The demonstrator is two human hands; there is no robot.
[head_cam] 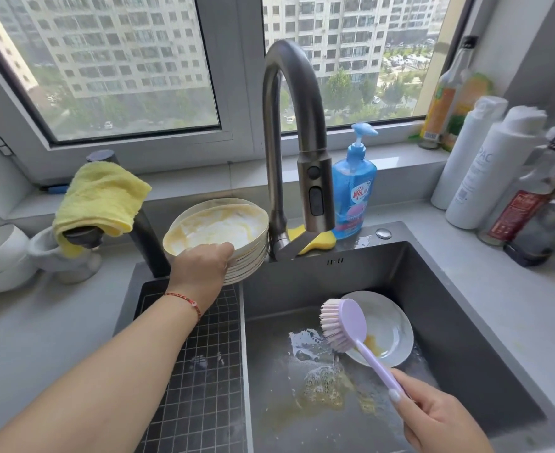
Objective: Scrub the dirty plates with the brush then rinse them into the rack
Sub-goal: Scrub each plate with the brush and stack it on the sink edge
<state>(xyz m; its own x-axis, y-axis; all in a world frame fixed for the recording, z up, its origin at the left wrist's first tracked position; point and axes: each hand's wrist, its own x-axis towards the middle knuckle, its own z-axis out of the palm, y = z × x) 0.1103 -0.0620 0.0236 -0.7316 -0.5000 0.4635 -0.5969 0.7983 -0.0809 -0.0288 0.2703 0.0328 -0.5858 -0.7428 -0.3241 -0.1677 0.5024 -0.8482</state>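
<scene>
A stack of several dirty white plates (217,228), smeared yellow, stands at the back left of the sink by the faucet. My left hand (201,269) grips the near rim of the top plate, fingers curled over its edge. My right hand (439,416) holds the handle of a lilac dish brush (345,325), its bristled head raised over the sink. One more white plate (390,325) with a yellow smear leans against the sink's right wall, behind the brush. A black grid rack (201,371) fills the sink's left section.
A tall dark faucet (295,142) arches over the sink (465,322), whose bottom holds foamy yellowish water. Blue soap bottle (353,191) and yellow sponge (315,240) sit behind it. Yellow cloth (101,194) drapes at left, several bottles (498,165) crowd the right counter.
</scene>
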